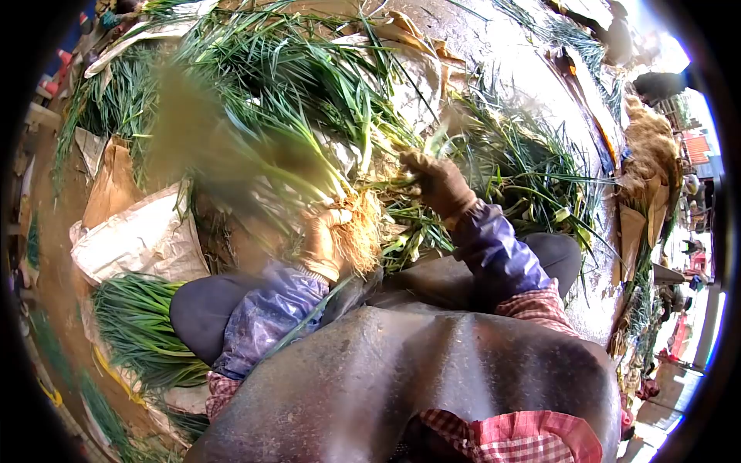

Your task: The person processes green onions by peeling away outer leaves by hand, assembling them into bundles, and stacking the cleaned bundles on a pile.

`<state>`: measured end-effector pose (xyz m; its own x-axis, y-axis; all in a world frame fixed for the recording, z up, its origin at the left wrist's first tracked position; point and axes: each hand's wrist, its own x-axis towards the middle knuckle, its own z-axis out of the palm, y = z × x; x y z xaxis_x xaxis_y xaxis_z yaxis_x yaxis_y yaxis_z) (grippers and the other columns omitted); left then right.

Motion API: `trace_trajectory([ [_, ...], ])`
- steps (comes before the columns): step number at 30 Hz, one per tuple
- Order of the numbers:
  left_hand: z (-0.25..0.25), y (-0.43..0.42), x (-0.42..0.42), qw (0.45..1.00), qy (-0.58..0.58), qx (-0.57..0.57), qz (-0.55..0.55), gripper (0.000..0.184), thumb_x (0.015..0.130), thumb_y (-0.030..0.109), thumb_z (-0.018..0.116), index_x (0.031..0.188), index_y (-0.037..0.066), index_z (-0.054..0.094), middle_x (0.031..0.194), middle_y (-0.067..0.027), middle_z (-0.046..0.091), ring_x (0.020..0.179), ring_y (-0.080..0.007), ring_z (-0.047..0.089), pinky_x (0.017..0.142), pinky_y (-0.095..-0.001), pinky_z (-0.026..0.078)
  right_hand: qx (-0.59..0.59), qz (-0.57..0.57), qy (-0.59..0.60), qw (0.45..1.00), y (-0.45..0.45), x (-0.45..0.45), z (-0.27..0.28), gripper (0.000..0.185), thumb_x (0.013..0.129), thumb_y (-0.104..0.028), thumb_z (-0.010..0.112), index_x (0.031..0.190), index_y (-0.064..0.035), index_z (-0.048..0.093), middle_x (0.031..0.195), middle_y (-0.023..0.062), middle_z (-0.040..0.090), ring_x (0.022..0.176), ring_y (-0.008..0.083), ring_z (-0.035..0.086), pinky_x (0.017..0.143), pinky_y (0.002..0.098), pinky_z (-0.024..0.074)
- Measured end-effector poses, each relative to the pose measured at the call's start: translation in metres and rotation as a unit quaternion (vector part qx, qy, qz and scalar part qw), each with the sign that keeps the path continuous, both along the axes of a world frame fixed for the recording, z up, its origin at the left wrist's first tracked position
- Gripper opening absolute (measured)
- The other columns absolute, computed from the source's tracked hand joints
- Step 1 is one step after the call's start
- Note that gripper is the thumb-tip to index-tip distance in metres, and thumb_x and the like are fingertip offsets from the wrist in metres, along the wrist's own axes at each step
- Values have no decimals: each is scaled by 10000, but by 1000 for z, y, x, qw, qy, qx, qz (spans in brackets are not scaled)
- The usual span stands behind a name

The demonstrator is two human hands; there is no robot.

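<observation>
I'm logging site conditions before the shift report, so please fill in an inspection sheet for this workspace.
Surface: brown ground at left; pale, shiny sheeting toward upper right.
Job's things: bunch of green stalks with stringy roots; large leafy pile beyond it; another leafy bundle at lower left.
Clutter: loose greens at right; crumpled whitish sack and brown paper at left.
Hands: both gloved; left hand grips the bunch near its roots; right hand is curled beside it, hold unclear.
Cables: nothing seen.
Surroundings: shaggy tan heap at right; farther items too small to tell; a blur hides part of upper left.
</observation>
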<state>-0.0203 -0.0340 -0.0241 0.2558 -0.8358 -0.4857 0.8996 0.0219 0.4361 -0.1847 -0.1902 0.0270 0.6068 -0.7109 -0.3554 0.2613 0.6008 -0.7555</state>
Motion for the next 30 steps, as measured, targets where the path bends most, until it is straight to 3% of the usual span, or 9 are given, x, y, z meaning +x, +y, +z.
trace_trajectory([
  [8, 20, 2, 0, 999, 37, -17, 12, 432, 655, -1, 510, 1083, -21, 564, 1010, -126, 624, 936, -294, 609, 890, -408, 504, -118, -83, 113, 983, -12, -73, 9, 302, 906, -217, 559, 1124, -7, 549, 835, 41, 600, 579, 121, 540, 483, 220, 454],
  [10, 18, 2, 1, 997, 45, -59, 2, 439, 667, -9, 484, 1102, -29, 540, 1036, -145, 613, 971, -315, 597, 935, -432, 483, -123, 238, 472, 840, -2, -71, 14, 201, 801, -151, 665, 970, -45, 642, 759, 39, 619, 650, 128, 574, 507, 258, 463],
  [14, 15, 5, -2, 986, 134, -69, -65, 461, 672, -30, 467, 1130, -28, 525, 1083, -153, 595, 1035, -313, 568, 973, -445, 450, 87, 236, 206, 946, 9, -27, -13, 624, 852, -545, 559, 1172, -10, 541, 1195, 129, 545, 1018, 226, 536, 946, 381, 403],
  [17, 21, 6, -11, 987, 94, -111, -69, 446, 686, -32, 481, 1130, -28, 526, 1078, -160, 603, 1016, -305, 582, 944, -432, 472, -1, 179, 67, 982, 2, 19, -65, 579, 887, -442, 564, 1294, -37, 487, 1179, 118, 578, 996, 210, 549, 890, 378, 455],
  [18, 0, 4, -9, 991, 67, -91, -77, 439, 680, -29, 497, 1118, -31, 532, 1053, -145, 610, 990, -291, 593, 923, -408, 487, -198, 184, 56, 961, -3, 31, -89, 571, 871, -436, 583, 1282, -50, 493, 1073, 117, 619, 927, 191, 575, 853, 351, 473],
  [20, 18, 6, -14, 993, 48, -52, -91, 386, 679, -14, 525, 1063, -29, 563, 985, -125, 627, 905, -265, 612, 856, -376, 512, -572, 335, 414, 624, -17, 50, -107, 365, 881, -279, 595, 1189, -86, 564, 818, 46, 681, 696, 129, 607, 648, 254, 517],
  [23, 35, 10, -15, 993, 38, -30, -110, 320, 685, 5, 544, 1001, -20, 589, 901, -115, 630, 823, -245, 620, 787, -357, 528, -370, 133, 358, 847, 37, 57, -44, 303, 881, -262, 605, 1119, -74, 601, 799, 65, 667, 666, 148, 600, 584, 265, 505],
  [25, 26, 10, -14, 992, 47, -54, -103, 310, 691, 17, 541, 995, -25, 589, 873, -120, 628, 799, -247, 624, 770, -364, 538, -402, 84, 242, 879, 50, 51, -24, 257, 909, -167, 571, 1117, -17, 573, 905, 80, 665, 776, 163, 604, 720, 311, 485],
  [30, 37, 10, -4, 985, 24, -64, -160, 334, 627, -9, 530, 959, -18, 563, 845, -98, 601, 790, -230, 609, 774, -339, 538, -451, 32, 216, 865, 58, 50, -13, 213, 894, -174, 558, 1030, -13, 589, 873, 102, 646, 762, 186, 592, 675, 309, 463],
])
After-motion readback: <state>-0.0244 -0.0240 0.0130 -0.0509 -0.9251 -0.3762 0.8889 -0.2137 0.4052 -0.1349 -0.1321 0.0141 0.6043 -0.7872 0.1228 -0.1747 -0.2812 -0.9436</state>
